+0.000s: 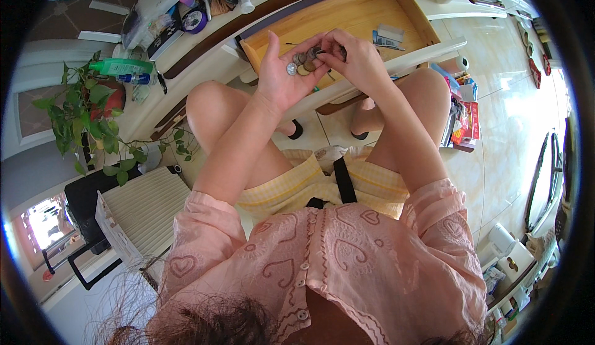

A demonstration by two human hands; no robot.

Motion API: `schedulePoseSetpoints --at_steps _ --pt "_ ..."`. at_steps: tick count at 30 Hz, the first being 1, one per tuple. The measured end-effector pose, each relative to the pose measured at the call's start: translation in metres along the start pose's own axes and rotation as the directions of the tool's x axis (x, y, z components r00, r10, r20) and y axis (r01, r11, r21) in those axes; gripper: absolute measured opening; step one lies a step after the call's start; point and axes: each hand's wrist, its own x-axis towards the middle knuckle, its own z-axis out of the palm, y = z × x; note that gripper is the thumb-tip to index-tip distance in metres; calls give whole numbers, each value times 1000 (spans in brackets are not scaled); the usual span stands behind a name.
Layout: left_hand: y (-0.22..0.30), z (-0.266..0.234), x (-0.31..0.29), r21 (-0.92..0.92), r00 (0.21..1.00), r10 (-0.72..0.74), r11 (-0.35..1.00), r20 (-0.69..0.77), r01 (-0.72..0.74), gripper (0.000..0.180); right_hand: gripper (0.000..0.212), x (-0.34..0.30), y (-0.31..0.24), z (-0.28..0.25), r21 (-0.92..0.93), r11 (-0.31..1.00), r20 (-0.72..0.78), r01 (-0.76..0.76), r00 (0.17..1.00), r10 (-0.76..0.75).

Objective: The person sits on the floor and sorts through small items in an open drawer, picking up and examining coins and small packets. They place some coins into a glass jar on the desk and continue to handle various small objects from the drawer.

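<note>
My left hand (279, 83) is palm up over the front of a pulled-out wooden drawer (338, 17), thumb spread away. It holds several coins (302, 70), silver and brass-coloured, lying on the palm and fingers. My right hand (358, 66) meets it from the right, thumb and fingers pinched together at the far end of the coins. Its fingertips appear to grip a coin, partly hidden by the fingers. Small flat packets (388, 37) lie in the right part of the drawer.
A vanity top at the left carries a green bottle (121, 66), a roll of purple tape (194, 21) and a trailing potted plant (80, 106). Right of my knees stands a box of colourful packages (462, 122). A ribbed beige case (139, 212) stands at lower left.
</note>
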Motion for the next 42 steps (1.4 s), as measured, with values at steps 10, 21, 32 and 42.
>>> schedulePoseSetpoints --at_steps 10,21,32,42 --pt "1 1 1 15 999 10 1000 51 -11 86 13 4 13 -12 884 323 247 -337 925 290" --pt "2 1 0 24 994 -1 1000 111 -1 87 26 5 22 -13 884 263 322 -387 911 258" --pt "1 -3 1 12 1000 11 1000 27 -11 82 24 -6 4 13 -338 929 -19 147 986 -163" --pt "0 5 -3 28 999 20 999 26 -20 84 24 -6 -2 9 -282 949 75 144 989 -127"
